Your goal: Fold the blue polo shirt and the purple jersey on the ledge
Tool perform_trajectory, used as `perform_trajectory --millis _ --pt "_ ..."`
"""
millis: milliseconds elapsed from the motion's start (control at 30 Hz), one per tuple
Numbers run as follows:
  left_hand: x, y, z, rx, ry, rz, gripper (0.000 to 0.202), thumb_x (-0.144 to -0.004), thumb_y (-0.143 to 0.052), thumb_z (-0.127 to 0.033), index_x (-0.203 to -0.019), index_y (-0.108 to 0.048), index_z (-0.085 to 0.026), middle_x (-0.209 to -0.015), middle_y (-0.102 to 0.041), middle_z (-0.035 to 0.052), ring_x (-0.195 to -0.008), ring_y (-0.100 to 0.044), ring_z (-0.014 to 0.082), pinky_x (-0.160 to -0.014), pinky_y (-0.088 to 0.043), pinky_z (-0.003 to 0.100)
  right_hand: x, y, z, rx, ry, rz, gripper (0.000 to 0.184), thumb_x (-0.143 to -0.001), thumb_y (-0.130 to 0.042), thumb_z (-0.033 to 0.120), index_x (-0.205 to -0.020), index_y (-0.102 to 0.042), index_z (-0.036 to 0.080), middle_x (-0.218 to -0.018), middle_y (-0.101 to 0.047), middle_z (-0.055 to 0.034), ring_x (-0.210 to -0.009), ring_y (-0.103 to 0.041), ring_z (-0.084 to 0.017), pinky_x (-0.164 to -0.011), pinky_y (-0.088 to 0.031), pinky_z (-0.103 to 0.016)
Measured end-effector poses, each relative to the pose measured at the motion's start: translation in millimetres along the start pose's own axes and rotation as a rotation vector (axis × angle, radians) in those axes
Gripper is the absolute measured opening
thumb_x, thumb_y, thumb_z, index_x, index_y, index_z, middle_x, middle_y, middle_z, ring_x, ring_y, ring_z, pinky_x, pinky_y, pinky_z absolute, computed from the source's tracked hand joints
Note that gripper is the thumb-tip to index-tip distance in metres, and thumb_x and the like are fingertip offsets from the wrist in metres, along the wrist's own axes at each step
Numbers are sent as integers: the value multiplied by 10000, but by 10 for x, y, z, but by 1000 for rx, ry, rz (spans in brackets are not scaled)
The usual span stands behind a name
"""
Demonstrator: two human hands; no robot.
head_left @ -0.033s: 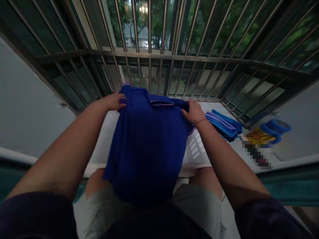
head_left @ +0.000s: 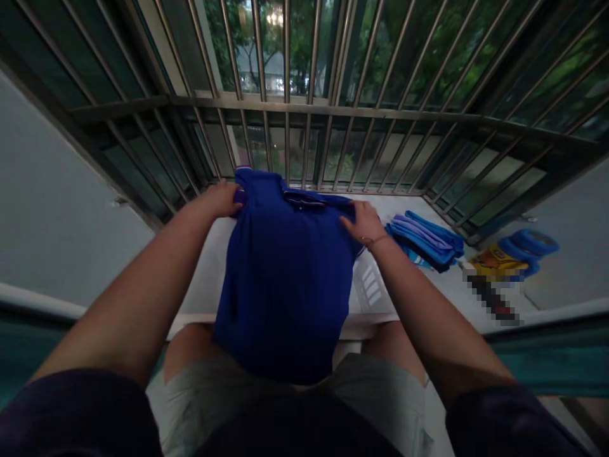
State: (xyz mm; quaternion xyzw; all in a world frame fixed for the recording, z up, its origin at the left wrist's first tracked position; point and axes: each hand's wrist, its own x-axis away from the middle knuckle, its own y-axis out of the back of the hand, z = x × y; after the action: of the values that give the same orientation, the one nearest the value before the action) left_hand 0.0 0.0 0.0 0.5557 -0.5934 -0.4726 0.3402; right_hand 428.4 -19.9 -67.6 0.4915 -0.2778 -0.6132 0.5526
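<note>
A dark blue polo shirt (head_left: 290, 279) with striped trim on its collar and sleeve ends hangs between my hands, its lower end over my lap. My left hand (head_left: 221, 200) is closed on the shirt's upper left edge by a sleeve; a small purple patch shows at the fingers. On the upper right edge, beside the collar, my right hand (head_left: 364, 223) grips the cloth with its thumb on the near side. The farther fingers of both hands are partly hidden. Behind the shirt, a white slatted plastic piece (head_left: 371, 285) shows at the right.
A stack of folded blue and lilac clothes (head_left: 425, 238) lies on the white ledge (head_left: 457, 295) to the right. Beyond it stand a yellow and blue container (head_left: 504, 254) and a pixelated dark item (head_left: 492, 298). Metal window bars (head_left: 285, 139) close off the far side.
The shirt's upper edge has dropped slightly, and its lower left part has swung inward to the right. My left hand has shifted a little right, my right hand slightly left and down.
</note>
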Motion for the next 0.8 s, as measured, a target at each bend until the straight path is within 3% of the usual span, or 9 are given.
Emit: perform_trajectory --millis 33,100,167,233,333,433,567,667,800 --pt "74 -266 -15 -13 11 -13 556 -1072 -672 -311 -1497 -609 42 -1678 -598 295 -1591 -552 377 -1383 -339 559 206 -174 32 -18 35 73 613 -1055 -714 385 -1549 -611 37 -1643 -568 -341 -1546 -552 -408 -1322 -406 -564" --pt "363 -868 -40 -14 -54 32 580 -1090 -628 -312 -1602 -580 -44 -1767 -525 258 -1677 -474 346 -1416 -315 500 725 -493 95 -26 78 166 641 -1054 -753 405 -1570 -626 45 -1701 -545 -338 -1596 -534 -409 -1308 -419 -555" --pt "754 -1473 -35 4 -148 225 679 -1093 -618 -394 -1703 -516 -114 -1867 -379 227 -1725 -409 358 -1423 -315 511 1255 -744 136 -23 90 233 614 -1040 -781 397 -1565 -666 99 -1705 -572 -315 -1578 -568 -458 -1260 -467 -612" --pt "1149 -1972 11 -27 -106 333 704 -1103 -592 -437 -1746 -484 -172 -1884 -342 210 -1737 -378 410 -1412 -316 600 1677 -921 139 -24 101 279 583 -1039 -784 405 -1568 -692 177 -1720 -590 -257 -1599 -562 -460 -1279 -459 -619" --pt "1591 -2385 119 -60 -42 194 639 -1160 -465 -489 -1720 -528 -187 -1873 -388 181 -1748 -361 393 -1438 -246 629 2017 -1102 63 -24 101 307 582 -1120 -656 437 -1670 -624 251 -1812 -500 -177 -1698 -446 -427 -1369 -356 -640" --pt "1833 -2448 193 -116 3 77 604 -1155 -467 -463 -1666 -590 -165 -1814 -492 193 -1672 -485 391 -1395 -361 610 2095 -1271 -73 35 73 319 620 -1117 -640 396 -1713 -586 233 -1839 -459 -160 -1722 -405 -424 -1394 -313 -666" --pt "2070 -2304 284 -290 129 -20 533 -1150 -463 -449 -1502 -719 -142 -1571 -691 232 -1394 -688 410 -1186 -563 585 2113 -1435 -226 142 112 258 578 -1137 -608 385 -1698 -606 248 -1807 -520 -137 -1663 -486 -376 -1362 -373 -598" --pt "2239 -2189 473 -370 283 -62 498 -1132 -449 -379 -1447 -736 -123 -1446 -729 235 -1274 -721 418 -1038 -628 555 2150 -1446 -284 147 112 191 394 -1167 -554 323 -1494 -756 239 -1587 -710 -149 -1422 -667 -328 -1229 -485 -491" --pt "2384 -2067 829 -270 267 -40 451 -1072 -434 -267 -1315 -779 -109 -1270 -789 228 -1177 -756 382 -1099 -615 523 2178 -1381 -275 239 8 231 261 -1189 -544 309 -1221 -794 244 -1258 -786 -120 -1135 -717 -291 -963 -506 -406"
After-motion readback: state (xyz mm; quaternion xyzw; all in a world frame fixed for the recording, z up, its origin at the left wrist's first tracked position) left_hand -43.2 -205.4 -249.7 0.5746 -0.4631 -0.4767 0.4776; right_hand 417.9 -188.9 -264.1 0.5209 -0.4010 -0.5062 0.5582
